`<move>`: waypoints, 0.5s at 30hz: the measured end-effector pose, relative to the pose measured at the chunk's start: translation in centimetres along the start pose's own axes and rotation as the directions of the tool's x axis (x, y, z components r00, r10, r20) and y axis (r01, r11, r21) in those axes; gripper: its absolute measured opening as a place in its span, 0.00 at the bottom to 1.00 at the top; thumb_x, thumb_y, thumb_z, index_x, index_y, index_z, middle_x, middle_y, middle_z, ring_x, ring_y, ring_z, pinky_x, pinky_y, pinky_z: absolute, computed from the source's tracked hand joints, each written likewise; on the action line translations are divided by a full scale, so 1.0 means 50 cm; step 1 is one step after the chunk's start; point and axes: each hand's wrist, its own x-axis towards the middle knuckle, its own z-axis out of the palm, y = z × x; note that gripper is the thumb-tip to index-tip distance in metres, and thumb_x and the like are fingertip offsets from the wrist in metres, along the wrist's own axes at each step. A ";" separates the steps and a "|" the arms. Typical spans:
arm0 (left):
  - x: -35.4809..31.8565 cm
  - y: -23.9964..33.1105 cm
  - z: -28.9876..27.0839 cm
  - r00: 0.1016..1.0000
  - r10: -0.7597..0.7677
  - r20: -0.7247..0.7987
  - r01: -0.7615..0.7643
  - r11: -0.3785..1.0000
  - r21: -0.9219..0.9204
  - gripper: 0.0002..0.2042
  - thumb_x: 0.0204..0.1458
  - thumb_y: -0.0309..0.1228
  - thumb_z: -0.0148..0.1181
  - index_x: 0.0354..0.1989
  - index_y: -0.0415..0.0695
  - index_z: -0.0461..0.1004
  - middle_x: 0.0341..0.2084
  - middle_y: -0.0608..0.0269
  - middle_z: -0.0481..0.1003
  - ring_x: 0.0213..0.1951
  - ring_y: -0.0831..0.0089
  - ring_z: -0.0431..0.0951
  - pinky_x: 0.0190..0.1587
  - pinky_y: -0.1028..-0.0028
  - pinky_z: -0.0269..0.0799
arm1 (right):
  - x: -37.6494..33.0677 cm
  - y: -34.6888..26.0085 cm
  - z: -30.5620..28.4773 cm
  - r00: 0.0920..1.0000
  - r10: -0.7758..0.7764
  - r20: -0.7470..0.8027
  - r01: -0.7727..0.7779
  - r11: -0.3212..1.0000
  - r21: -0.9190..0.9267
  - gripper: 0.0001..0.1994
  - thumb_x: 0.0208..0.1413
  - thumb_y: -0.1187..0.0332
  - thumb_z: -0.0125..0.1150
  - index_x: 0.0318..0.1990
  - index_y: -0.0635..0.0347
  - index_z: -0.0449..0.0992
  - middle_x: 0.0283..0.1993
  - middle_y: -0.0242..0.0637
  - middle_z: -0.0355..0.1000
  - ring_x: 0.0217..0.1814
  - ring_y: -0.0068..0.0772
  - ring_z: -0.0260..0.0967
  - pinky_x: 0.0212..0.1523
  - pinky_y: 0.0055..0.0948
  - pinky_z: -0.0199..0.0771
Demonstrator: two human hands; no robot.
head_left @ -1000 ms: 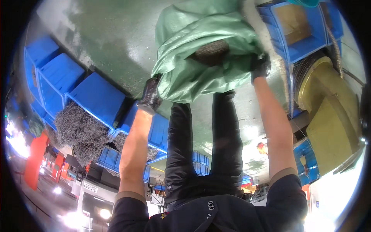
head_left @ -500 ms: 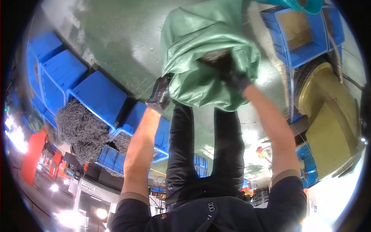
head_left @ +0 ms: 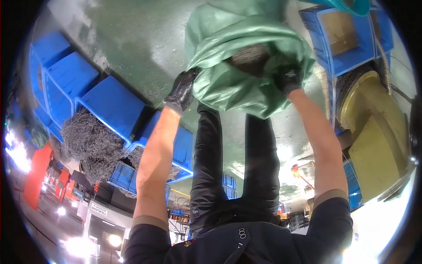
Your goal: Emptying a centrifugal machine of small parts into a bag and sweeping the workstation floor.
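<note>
In front of my legs stands a large green woven sack (head_left: 228,92), its mouth spread and a brownish-grey tangle of metal shavings (head_left: 249,56) showing inside. My left hand (head_left: 182,90), in a black glove, is closed on the sack's left rim. Just inside the mouth on the right, my black-gloved right hand (head_left: 288,78) presses against the sack wall. The right fingers are partly hidden by shadow and by folds of the sack, so their grip cannot be made out.
Blue bins (head_left: 112,105) line the left side, with curly metal shavings (head_left: 94,145) heaped at them. On the right are a blue bin (head_left: 343,39) and a yellow-green machine part (head_left: 378,141). A teal basket rim (head_left: 351,6) shows at the top right. Green floor (head_left: 132,39) lies beyond.
My right hand has moved slightly right and up, and the sack's mouth is wider to the right. More of the shavings inside shows. My left hand stays at the left rim.
</note>
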 end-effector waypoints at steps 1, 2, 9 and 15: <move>0.001 0.027 0.002 1.000 0.008 0.004 -0.008 1.000 -0.009 0.17 0.51 0.21 0.44 0.50 0.41 0.69 0.48 0.48 0.70 0.49 0.56 0.70 0.52 0.67 0.66 | -0.034 0.002 -0.009 1.000 0.009 0.003 -0.009 1.000 -0.009 0.23 0.53 0.54 0.48 0.53 0.56 0.68 0.52 0.45 0.67 0.52 0.46 0.63 0.58 0.40 0.59; 0.006 0.051 0.003 0.983 -0.185 0.013 0.171 0.880 -0.443 0.15 0.53 0.24 0.45 0.49 0.40 0.69 0.47 0.50 0.72 0.47 0.60 0.72 0.50 0.68 0.66 | -0.054 0.007 -0.005 0.988 -0.073 -0.135 0.069 0.997 -0.032 0.22 0.53 0.55 0.48 0.52 0.55 0.69 0.50 0.44 0.68 0.51 0.45 0.64 0.57 0.41 0.60; -0.003 0.011 0.002 0.955 -0.227 -0.189 0.078 0.811 -0.579 0.17 0.52 0.38 0.55 0.45 0.38 0.72 0.40 0.62 0.74 0.40 0.75 0.70 0.44 0.75 0.65 | -0.126 -0.077 0.046 0.917 -0.307 -0.254 0.326 0.945 0.035 0.17 0.54 0.57 0.47 0.47 0.51 0.73 0.48 0.43 0.70 0.45 0.45 0.68 0.52 0.39 0.65; 0.037 0.095 -0.016 0.853 -0.499 -0.157 0.417 0.830 -0.371 0.18 0.50 0.36 0.59 0.44 0.35 0.72 0.37 0.60 0.76 0.37 0.75 0.73 0.41 0.76 0.67 | -0.182 -0.122 0.029 0.962 -0.114 0.248 0.047 0.964 0.261 0.24 0.56 0.54 0.41 0.56 0.58 0.64 0.56 0.48 0.64 0.59 0.49 0.57 0.60 0.47 0.51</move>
